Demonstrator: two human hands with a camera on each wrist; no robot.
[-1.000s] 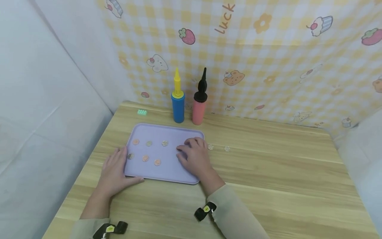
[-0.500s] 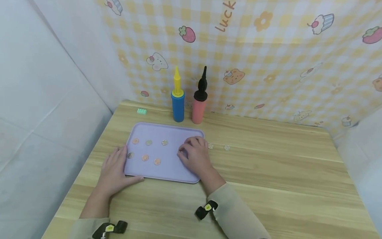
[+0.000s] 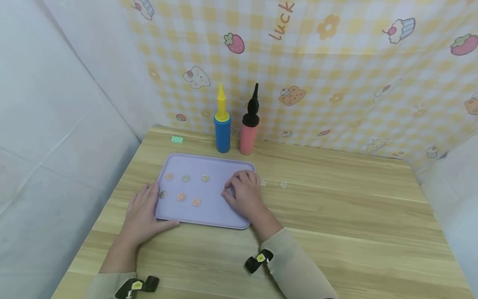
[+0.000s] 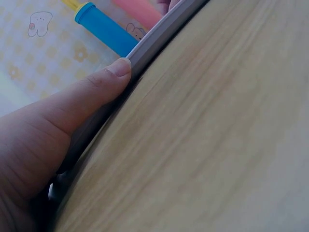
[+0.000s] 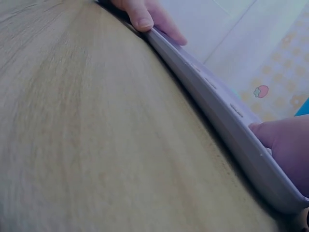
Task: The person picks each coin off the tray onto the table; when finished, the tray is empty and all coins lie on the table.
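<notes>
A lilac tray [image 3: 216,216] lies on the wooden table with several coins on it, silvery and copper ones such as the copper coin [image 3: 181,197]. My left hand [image 3: 141,216] rests along its left side with straight fingers, and the thumb [image 4: 116,70] touches the front edge. Over the tray's right part, my right hand [image 3: 246,195] pinches a small copper-coloured coin [image 3: 226,190] between thumb and forefinger, mostly hidden by the fingers. Part of that hand, low over the tray, shows in the right wrist view.
Two silvery coins lie on the table right of the tray, a nearer coin [image 3: 263,182] and a farther coin [image 3: 284,185]. Behind the tray stand a blue hand pump [image 3: 223,135] and a pink hand pump [image 3: 248,139]. A mint toy brick [image 3: 177,139] lies at the back left.
The right thumb and forefinger have closed from a wide gap into a pinch on a coin. The left hand and the tray have stayed put.
</notes>
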